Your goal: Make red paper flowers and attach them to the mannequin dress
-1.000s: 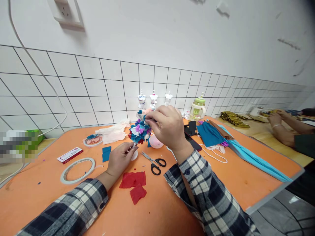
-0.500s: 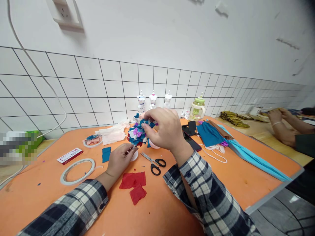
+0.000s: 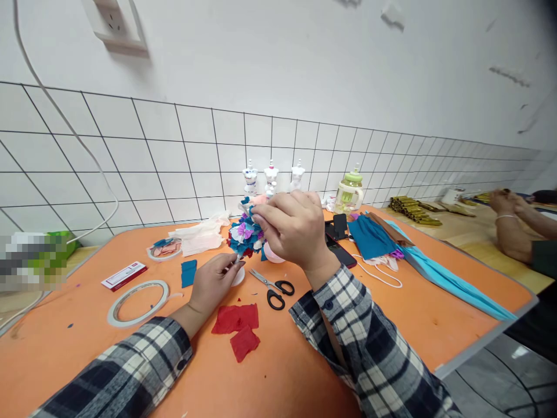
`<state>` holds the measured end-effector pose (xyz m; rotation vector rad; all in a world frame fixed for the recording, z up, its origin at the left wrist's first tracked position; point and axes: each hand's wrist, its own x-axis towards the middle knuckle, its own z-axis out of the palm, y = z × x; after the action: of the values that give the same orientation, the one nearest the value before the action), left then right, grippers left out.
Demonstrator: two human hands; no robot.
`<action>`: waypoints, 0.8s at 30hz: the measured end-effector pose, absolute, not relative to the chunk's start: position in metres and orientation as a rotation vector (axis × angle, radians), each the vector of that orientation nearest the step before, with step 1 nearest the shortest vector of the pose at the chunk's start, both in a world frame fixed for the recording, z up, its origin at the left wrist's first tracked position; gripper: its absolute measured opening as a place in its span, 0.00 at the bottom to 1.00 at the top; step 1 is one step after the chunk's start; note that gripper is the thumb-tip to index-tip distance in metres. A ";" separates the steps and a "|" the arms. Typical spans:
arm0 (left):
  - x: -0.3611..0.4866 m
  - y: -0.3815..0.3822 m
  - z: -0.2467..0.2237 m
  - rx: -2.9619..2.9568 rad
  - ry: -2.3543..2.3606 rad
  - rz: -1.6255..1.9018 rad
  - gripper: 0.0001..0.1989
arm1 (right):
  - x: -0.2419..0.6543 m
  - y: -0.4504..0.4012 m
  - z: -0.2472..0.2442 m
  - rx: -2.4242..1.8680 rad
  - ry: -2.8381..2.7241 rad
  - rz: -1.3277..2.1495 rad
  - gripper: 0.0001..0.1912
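A ruffled bundle of blue, white, purple and red pieces (image 3: 242,233) is held above the middle of the orange table (image 3: 304,348). My left hand (image 3: 214,281) pinches its thin lower end from the left. Against the bundle's upper right side, my right hand (image 3: 292,226) has its thumb and fingertips pressed together and hides part of it. Black-handled scissors (image 3: 273,287) lie below my right hand. Red fabric pieces (image 3: 244,342) are nearer me, and a small blue piece (image 3: 188,273) is left of my left hand.
A tape roll (image 3: 114,313) and a red-white box (image 3: 124,276) lie left. Small white dress forms (image 3: 250,181) and a green-lidded bottle (image 3: 349,193) stand at the back. Phones (image 3: 342,252) and blue cloth (image 3: 369,237) lie right. Another person's hands (image 3: 505,203) show at far right.
My right hand's fingers have drawn closer together at the bundle, which has turned slightly. My left hand has stayed nearly still. The other person's hands have moved right.
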<state>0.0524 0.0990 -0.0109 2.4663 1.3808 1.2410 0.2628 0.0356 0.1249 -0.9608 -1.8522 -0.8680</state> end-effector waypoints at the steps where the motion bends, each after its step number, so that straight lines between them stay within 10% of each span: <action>1: 0.052 0.099 -0.011 2.458 1.382 1.245 0.16 | 0.262 0.036 0.126 -0.979 -1.843 -0.868 0.14; 24: 0.048 0.109 -0.017 2.227 1.385 1.317 0.17 | 0.253 0.032 0.076 -0.934 -1.748 -0.564 0.13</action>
<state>0.0484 0.1087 -0.0171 2.2269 1.3855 1.3172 0.2535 0.0316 0.0757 -0.9339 -1.7476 -0.5638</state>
